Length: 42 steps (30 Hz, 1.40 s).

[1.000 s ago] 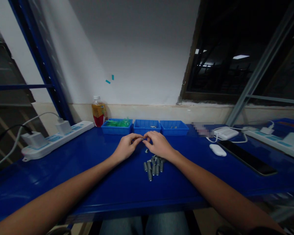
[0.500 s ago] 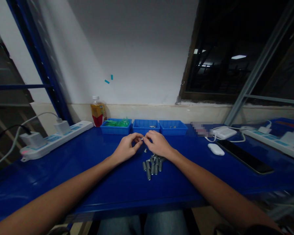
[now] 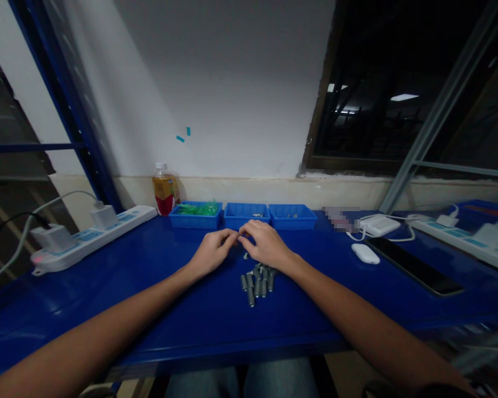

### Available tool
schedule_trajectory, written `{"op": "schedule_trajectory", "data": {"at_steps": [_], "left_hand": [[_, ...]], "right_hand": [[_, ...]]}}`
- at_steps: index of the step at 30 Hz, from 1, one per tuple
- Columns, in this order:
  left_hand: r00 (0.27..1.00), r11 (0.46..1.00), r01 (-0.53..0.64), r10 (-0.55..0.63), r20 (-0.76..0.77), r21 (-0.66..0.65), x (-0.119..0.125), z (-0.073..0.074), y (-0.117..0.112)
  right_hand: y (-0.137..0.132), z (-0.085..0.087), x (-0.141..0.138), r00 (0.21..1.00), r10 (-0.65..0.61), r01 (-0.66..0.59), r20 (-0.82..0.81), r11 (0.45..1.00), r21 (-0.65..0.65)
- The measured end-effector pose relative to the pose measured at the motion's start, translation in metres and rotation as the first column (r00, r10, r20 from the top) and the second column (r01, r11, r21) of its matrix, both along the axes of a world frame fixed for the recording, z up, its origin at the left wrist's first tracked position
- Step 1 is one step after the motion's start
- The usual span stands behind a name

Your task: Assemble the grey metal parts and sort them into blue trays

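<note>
My left hand (image 3: 213, 250) and my right hand (image 3: 265, 241) meet at the fingertips above the blue table. Both are closed in a pinch, and whatever lies between the fingers is too small and covered to make out. Just below them a small screw-like metal piece (image 3: 245, 256) rests on the table. Closer to me lies a loose pile of grey metal cylinders (image 3: 251, 297), partly covered by my right hand at its upper edge.
Three blue bins stand along the wall: a left bin (image 3: 195, 222) with green plastic, a middle bin (image 3: 243, 222) and a right bin (image 3: 292, 222) with small metal parts. A bottle (image 3: 164, 190), power strip (image 3: 95, 240), white case (image 3: 365, 254) and phone (image 3: 415, 266) flank them.
My fingertips have drawn together and shifted slightly left. The small shiny piece seen between them earlier is now hidden. The pile and bins stay as they were.
</note>
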State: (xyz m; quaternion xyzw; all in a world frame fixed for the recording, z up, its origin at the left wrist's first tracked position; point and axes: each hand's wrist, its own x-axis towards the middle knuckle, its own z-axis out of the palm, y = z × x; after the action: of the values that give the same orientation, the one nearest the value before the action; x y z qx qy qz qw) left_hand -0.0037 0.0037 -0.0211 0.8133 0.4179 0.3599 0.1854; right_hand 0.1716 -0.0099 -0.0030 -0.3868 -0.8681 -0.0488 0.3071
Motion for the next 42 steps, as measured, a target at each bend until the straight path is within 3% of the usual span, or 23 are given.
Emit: {"op": "schedule_trajectory", "data": {"at_steps": [3, 6, 10, 12, 14, 15, 17, 20, 22, 25, 29, 36, 42], "left_hand": [[0.997, 0.999, 0.031, -0.032, -0.063, -0.012, 0.0, 0.001, -0.001], [0.963, 0.982, 0.186, -0.179, -0.2, 0.019, 0.0, 0.002, -0.004], [0.893, 0.937, 0.35, -0.328, -0.309, 0.017, 0.001, 0.003, -0.01], [0.902, 0.942, 0.335, -0.32, -0.29, 0.002, 0.002, 0.003, -0.01], [0.93, 0.959, 0.284, -0.279, -0.241, -0.013, 0.003, 0.001, -0.009], [0.948, 0.968, 0.248, -0.248, -0.201, -0.026, 0.003, 0.0, -0.008], [0.979, 0.982, 0.179, -0.184, -0.092, -0.067, 0.003, -0.001, -0.004], [0.984, 0.98, 0.144, -0.127, 0.125, -0.137, 0.003, -0.003, 0.001], [0.953, 0.967, 0.178, -0.122, 0.276, -0.184, 0.002, -0.003, 0.003], [0.899, 0.931, 0.248, -0.119, 0.421, -0.267, 0.002, -0.001, 0.003], [0.89, 0.901, 0.287, -0.125, 0.439, -0.325, 0.001, 0.004, 0.001], [0.91, 0.877, 0.312, -0.166, 0.379, -0.366, -0.002, 0.002, 0.002], [0.878, 0.871, 0.302, -0.096, 0.469, -0.387, 0.0, 0.001, 0.002]], "right_hand": [[0.008, 0.001, 0.008, 0.999, -0.03, 0.03, -0.012, 0.999, 0.019], [0.026, 0.001, 0.031, 0.977, -0.203, 0.206, -0.065, 0.978, 0.033], [0.052, -0.004, 0.075, 0.842, -0.529, 0.532, -0.102, 0.847, -0.003], [0.06, -0.007, 0.09, 0.765, -0.633, 0.635, -0.121, 0.772, -0.017], [0.062, -0.01, 0.094, 0.727, -0.67, 0.677, -0.152, 0.736, -0.009], [0.06, -0.01, 0.091, 0.733, -0.66, 0.669, -0.166, 0.743, 0.001], [0.053, -0.008, 0.075, 0.798, -0.576, 0.588, -0.176, 0.808, 0.02], [0.032, -0.004, 0.037, 0.936, -0.324, 0.332, -0.139, 0.942, 0.043], [0.017, -0.001, 0.015, 0.983, -0.158, 0.163, -0.09, 0.985, 0.052], [0.001, 0.002, -0.003, 0.999, -0.011, 0.013, -0.048, 0.999, 0.045], [-0.003, 0.005, 0.002, 0.995, 0.086, -0.084, -0.046, 0.996, 0.033], [0.003, 0.002, 0.01, 0.99, 0.136, -0.136, -0.029, 0.991, 0.001], [0.006, -0.003, 0.009, 0.991, 0.112, -0.114, -0.072, 0.993, -0.013]]}}
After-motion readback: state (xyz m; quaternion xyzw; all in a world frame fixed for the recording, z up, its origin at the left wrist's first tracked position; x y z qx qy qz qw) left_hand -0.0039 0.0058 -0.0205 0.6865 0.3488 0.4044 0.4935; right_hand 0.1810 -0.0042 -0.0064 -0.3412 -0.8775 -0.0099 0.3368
